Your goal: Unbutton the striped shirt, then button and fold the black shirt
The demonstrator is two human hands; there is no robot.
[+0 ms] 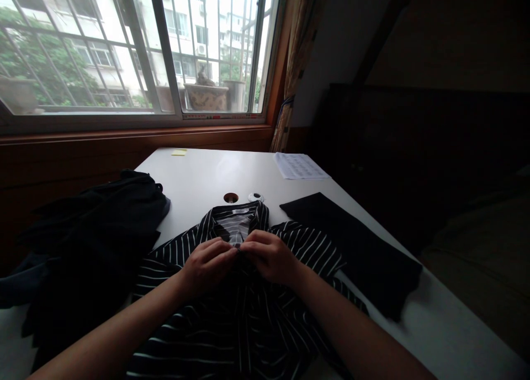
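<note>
A black shirt with white stripes lies spread on the white table, its collar toward the window. My left hand pinches the shirt's front edge just below the collar opening. Close beside it, almost touching, my right hand is closed on the other front edge. The fingertips of both hands meet at the placket; what small part lies between them is hidden. Both sleeves are partly visible out to the sides.
Dark clothes are heaped at the left. A folded dark garment lies at the right of the white table. Farther back are printed papers, a yellow note, a round hole and its white cover.
</note>
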